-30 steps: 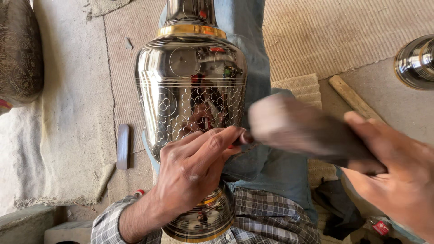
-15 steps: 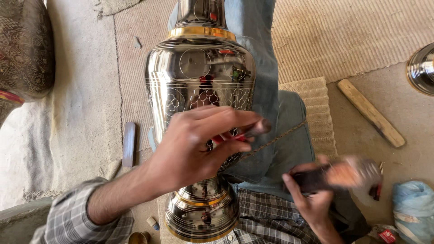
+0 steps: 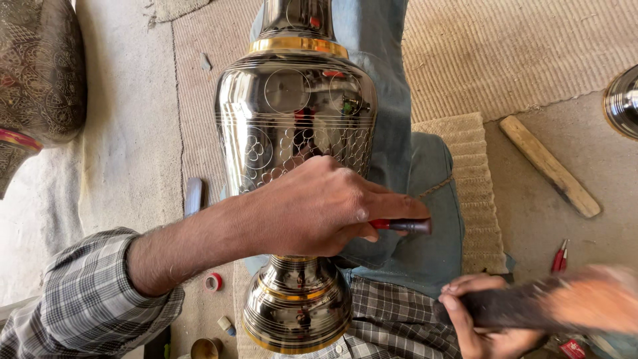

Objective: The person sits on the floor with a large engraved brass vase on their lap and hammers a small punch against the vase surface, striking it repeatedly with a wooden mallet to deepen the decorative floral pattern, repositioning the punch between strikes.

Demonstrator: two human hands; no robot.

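Note:
A large shiny metal vase [image 3: 296, 119] with gold bands and engraved scale and circle patterns lies across my lap, its foot toward me. My left hand [image 3: 319, 209] rests over the vase's lower belly and grips a small chisel [image 3: 402, 225] with a red shaft, its dark tip pointing right. My right hand [image 3: 482, 316] at the lower right holds a wooden mallet [image 3: 565, 306] by its dark handle; the mallet head is blurred with motion and apart from the chisel.
A wooden stick [image 3: 548, 166] lies on the floor at right, with a red-handled tool [image 3: 558, 258] below it. A woven mat [image 3: 465, 179] sits under my knee. Another engraved vessel [image 3: 40, 73] stands at far left, a shiny pot [image 3: 623, 101] at the right edge. A red tape roll [image 3: 213, 282] lies near the vase's foot.
My left hand has shifted over the vase's belly with the chisel now pointing right. My right hand has swung the mallet away, down to the lower right.

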